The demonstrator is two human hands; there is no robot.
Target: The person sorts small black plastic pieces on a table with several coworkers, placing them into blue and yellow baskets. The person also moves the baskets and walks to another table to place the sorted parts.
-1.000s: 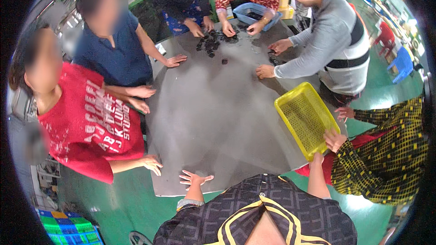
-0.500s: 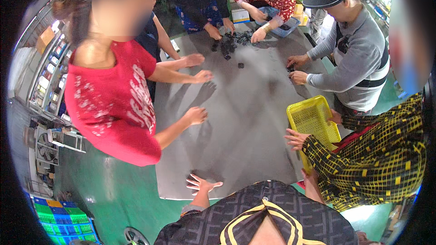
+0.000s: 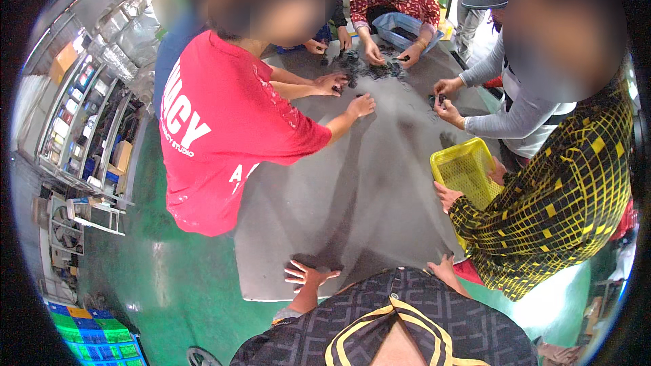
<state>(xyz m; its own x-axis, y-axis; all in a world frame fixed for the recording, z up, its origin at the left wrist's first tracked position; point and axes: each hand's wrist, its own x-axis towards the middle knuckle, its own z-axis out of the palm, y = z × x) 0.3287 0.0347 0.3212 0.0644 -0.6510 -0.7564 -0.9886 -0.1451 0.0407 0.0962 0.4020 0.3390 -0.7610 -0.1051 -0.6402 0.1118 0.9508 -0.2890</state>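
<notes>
My left hand [image 3: 308,275] lies flat on the near edge of the grey tabletop [image 3: 325,217], fingers spread and holding nothing. My right hand [image 3: 444,269] rests at the near right edge of the table with its fingers apart. Just beyond it is the yellow perforated plastic basket [image 3: 468,163], tilted at the table's right side. A co-worker in a black-and-yellow checked garment has both hands on that basket. At the far end lies a loose pile of small black pieces [image 3: 380,68], too small to name.
Co-workers stand around the table. One in a red shirt [image 3: 230,122] leans over the left side, reaching to the black pieces. A person in grey sleeves handles small dark pieces at the right. A blue basket [image 3: 400,30] stands at the far end; shelves [image 3: 81,115] line the left.
My right hand has moved left, away from the yellow basket to the table edge. The red-shirted co-worker has leaned farther over the table toward the black pieces. My left hand stays spread.
</notes>
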